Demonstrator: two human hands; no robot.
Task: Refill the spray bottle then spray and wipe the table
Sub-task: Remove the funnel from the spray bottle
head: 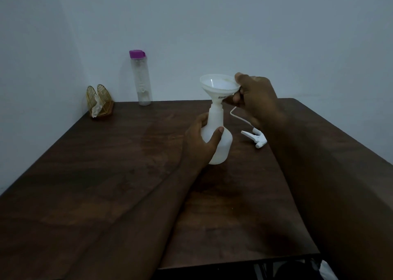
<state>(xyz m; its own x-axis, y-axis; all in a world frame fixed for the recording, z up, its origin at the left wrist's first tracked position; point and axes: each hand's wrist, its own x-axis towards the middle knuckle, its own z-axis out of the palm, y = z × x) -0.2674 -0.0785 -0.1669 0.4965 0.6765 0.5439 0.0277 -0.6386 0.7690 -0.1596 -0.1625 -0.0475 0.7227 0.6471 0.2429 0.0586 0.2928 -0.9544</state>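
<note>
Refill setup: left hand (202,139) grips the spray bottle (217,137) mid-table, right hand (253,96) pinches the funnel (219,86) seated in its neck; next, fetch the purple-capped water bottle (141,77), far left

Dim, bluish, even light — soft shadows, slight wide-angle bowing at the edges.

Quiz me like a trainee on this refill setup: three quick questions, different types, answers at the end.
1. True or false: the funnel sits in the neck of the spray bottle.
2. The trigger head is: A screwed on the bottle, B lying on the table, C inside the funnel.
3. Which hand holds the funnel?
Key: 1 true. 2 B. 3 the right hand; the left hand grips the bottle.
</note>
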